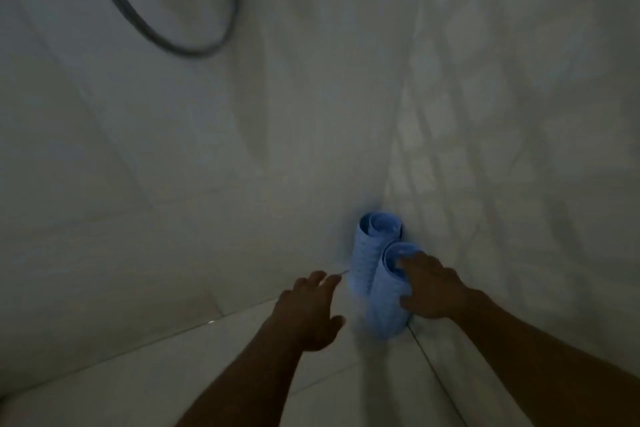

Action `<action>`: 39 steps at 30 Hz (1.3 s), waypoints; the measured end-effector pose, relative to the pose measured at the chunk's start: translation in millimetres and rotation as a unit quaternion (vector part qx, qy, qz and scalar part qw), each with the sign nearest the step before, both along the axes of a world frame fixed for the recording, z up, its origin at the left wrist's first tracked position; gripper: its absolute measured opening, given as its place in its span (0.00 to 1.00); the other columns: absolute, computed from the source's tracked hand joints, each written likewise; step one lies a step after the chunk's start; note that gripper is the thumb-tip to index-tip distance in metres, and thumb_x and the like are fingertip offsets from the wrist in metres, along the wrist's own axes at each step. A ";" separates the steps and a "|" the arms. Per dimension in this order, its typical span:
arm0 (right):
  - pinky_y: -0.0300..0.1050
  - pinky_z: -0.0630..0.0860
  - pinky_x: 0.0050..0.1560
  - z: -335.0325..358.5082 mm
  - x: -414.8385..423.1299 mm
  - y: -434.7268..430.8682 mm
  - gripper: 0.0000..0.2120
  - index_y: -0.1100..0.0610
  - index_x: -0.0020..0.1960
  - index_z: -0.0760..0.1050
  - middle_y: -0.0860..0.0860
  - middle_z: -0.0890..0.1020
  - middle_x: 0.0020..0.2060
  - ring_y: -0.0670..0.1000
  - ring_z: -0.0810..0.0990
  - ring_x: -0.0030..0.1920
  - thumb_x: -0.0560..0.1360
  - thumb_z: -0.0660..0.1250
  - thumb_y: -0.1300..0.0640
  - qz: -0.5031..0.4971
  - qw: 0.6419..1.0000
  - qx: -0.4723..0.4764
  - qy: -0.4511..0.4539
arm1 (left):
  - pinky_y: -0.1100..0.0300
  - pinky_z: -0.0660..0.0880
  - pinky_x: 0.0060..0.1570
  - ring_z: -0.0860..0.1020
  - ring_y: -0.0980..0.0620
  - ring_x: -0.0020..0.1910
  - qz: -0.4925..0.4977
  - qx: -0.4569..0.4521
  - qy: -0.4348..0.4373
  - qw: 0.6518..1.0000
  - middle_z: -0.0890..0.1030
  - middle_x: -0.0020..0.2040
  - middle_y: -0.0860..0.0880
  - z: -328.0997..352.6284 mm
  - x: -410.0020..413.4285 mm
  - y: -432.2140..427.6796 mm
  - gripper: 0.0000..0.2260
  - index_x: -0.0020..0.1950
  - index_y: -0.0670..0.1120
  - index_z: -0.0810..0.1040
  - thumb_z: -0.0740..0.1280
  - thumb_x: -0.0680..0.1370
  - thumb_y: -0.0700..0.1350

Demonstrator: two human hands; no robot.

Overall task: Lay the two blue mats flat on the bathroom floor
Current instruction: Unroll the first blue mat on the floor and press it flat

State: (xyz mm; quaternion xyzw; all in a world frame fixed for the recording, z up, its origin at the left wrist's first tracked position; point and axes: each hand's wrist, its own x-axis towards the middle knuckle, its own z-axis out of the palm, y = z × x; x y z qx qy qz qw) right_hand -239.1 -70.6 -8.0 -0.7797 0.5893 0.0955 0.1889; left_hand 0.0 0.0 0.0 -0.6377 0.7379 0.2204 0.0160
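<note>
Two light blue mats stand rolled up on end in the corner where two tiled walls meet. The far rolled mat (367, 250) leans against the wall. The near rolled mat (389, 298) stands in front of it. My right hand (433, 288) wraps the top of the near roll, fingers over its rim and thumb on its side. My left hand (308, 305) hovers just left of the rolls, fingers spread, touching nothing.
The pale tiled floor (242, 374) spreads below my arms. A grey tiled wall (173, 166) stands to the left and another wall (519, 149) to the right. A dark shower hose (194, 48) loops at the upper left. The room is dim.
</note>
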 end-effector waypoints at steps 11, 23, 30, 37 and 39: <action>0.47 0.76 0.54 -185.0 -27.7 -71.8 0.13 0.56 0.60 0.75 0.52 0.81 0.57 0.53 0.79 0.54 0.78 0.64 0.52 0.021 0.980 -0.192 -0.036 | 0.43 0.69 0.71 0.63 0.41 0.77 -0.075 -0.205 0.095 0.971 0.51 0.84 0.48 -214.8 -69.3 -111.4 0.41 0.83 0.52 0.46 0.69 0.79 0.50; 0.44 0.72 0.45 -123.5 96.5 28.9 0.07 0.49 0.45 0.76 0.43 0.78 0.39 0.45 0.76 0.41 0.76 0.69 0.47 0.301 0.949 -0.093 -0.011 | 0.51 0.76 0.53 0.76 0.46 0.58 0.007 -0.184 0.009 0.983 0.80 0.60 0.49 -175.7 64.4 3.5 0.29 0.57 0.51 0.77 0.77 0.66 0.67; 0.40 0.75 0.46 -160.3 213.3 78.9 0.15 0.52 0.51 0.79 0.46 0.81 0.48 0.49 0.79 0.47 0.73 0.71 0.41 0.385 0.918 -0.035 -0.090 | 0.48 0.79 0.55 0.80 0.48 0.56 0.107 -0.133 -0.054 0.984 0.83 0.54 0.52 -186.2 184.4 95.3 0.24 0.54 0.54 0.80 0.74 0.68 0.69; 0.50 0.78 0.48 -180.3 233.6 90.7 0.14 0.50 0.51 0.78 0.47 0.81 0.47 0.47 0.79 0.44 0.75 0.68 0.40 0.378 0.911 -0.038 -0.162 | 0.51 0.77 0.56 0.79 0.47 0.60 0.161 -0.037 0.016 0.986 0.81 0.61 0.49 -201.9 210.5 112.3 0.29 0.63 0.53 0.78 0.77 0.67 0.66; 0.49 0.76 0.51 -185.5 228.5 83.6 0.17 0.47 0.55 0.75 0.46 0.79 0.50 0.48 0.77 0.47 0.73 0.68 0.37 0.344 0.929 -0.056 -0.128 | 0.54 0.75 0.45 0.79 0.47 0.49 0.172 -0.053 0.007 0.984 0.81 0.48 0.48 -210.3 212.8 109.4 0.22 0.49 0.50 0.79 0.75 0.70 0.66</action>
